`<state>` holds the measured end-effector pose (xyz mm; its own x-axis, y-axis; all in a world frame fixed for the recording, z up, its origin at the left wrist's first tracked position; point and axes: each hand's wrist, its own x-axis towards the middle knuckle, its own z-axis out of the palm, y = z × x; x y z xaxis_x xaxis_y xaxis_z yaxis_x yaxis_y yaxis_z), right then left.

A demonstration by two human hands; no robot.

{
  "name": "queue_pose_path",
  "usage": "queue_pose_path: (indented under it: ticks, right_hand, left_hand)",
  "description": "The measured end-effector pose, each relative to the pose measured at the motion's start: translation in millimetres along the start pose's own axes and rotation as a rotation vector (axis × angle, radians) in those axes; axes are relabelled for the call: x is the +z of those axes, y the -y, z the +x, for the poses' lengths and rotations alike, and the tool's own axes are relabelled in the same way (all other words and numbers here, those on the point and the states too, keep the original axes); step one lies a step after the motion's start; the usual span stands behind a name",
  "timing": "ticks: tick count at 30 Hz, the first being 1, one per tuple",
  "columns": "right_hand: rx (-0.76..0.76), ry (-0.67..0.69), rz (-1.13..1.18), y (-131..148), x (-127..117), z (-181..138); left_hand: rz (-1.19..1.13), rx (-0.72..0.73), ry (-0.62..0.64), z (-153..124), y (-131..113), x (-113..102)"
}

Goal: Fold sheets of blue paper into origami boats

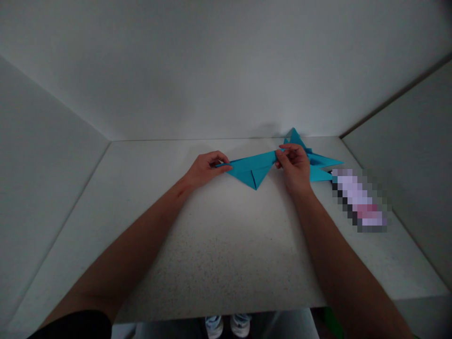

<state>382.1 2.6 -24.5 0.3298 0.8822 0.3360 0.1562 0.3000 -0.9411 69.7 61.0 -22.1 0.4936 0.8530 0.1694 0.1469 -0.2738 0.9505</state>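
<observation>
A folded sheet of blue paper is stretched between my two hands, its long edge at the top and a triangular point hanging toward me. My left hand pinches its left tip between thumb and fingers. At the other end, my right hand grips the right corner, thumb in front. Behind and beside my right hand lie more folded blue paper pieces with pointed tips; the hand partly hides them, so how they join cannot be made out.
A blurred-out, phone-like object lies at the right, touching or close to the blue points. The white speckled table meets a white wall behind, with side panels left and right. Two shoes show below the front edge.
</observation>
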Motion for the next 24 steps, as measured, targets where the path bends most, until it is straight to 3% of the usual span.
queue_pose_path:
  ticks: [10,15,24]
  right_hand:
    - [0.016,0.022,0.043,2.6,1.4,-0.3]
    - [0.057,0.167,0.064,10.6,4.6,-6.3]
    - [0.054,0.323,0.116,15.9,5.9,-13.6]
  left_hand:
    - [0.05,0.064,0.106,2.2,-2.8,-1.7]
    - [-0.112,0.089,0.016,4.6,-3.3,-7.7]
    - [-0.419,-0.091,-0.019,1.6,-2.9,-10.0]
